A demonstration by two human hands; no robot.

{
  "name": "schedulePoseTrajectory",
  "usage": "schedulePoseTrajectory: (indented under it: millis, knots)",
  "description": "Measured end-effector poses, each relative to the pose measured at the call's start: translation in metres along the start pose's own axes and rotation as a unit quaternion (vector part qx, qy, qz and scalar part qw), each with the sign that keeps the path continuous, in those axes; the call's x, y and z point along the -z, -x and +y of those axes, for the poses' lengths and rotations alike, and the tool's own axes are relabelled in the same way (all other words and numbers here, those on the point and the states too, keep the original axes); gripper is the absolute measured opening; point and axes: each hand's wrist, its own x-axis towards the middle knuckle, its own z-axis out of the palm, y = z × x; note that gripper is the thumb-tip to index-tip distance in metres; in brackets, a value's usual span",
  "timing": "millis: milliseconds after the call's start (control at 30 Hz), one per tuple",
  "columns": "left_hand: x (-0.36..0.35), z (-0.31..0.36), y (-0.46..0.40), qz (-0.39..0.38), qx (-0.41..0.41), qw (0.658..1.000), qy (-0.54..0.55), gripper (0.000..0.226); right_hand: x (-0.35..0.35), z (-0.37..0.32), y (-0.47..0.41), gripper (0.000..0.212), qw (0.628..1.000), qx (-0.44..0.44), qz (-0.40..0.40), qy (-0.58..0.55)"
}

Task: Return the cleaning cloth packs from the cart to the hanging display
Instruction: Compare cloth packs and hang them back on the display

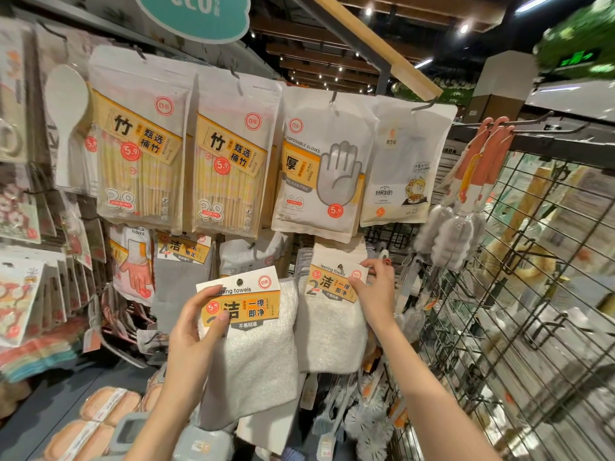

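Two cloth packs are up at the hanging display (392,251). The right hand (374,287) pinches the top card of the hung pack (329,314). Just left of it, the left hand (193,331) holds the loose pack (246,331), upright, below its hook.

Two bare forearms, no sleeves

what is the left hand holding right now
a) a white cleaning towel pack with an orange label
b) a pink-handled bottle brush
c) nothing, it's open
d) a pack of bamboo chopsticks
a: the left hand grips a white cleaning towel pack with an orange label, thumb pressed on the card, while the right hand pinches the card of a matching white towel pack at the display.
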Motion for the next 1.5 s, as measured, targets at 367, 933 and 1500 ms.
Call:
schedulePoseTrajectory:
  millis: [367,933,1500]
  knots:
    - [-0.002,-0.005,-0.007,-0.015,0.004,1.0,0.0,0.04,-0.018,0.007,-0.006,0.031,0.997,-0.01,0.046,0.055]
    - [-0.013,0.0,-0.003,-0.025,0.024,0.999,0.012,0.028,0.01,0.002,0.022,0.025,0.997,0.019,0.014,0.076]
    - [-0.022,0.009,0.005,-0.054,0.024,0.998,-0.002,0.032,-0.003,-0.077,0.074,0.051,0.955,0.079,-0.283,-0.035]
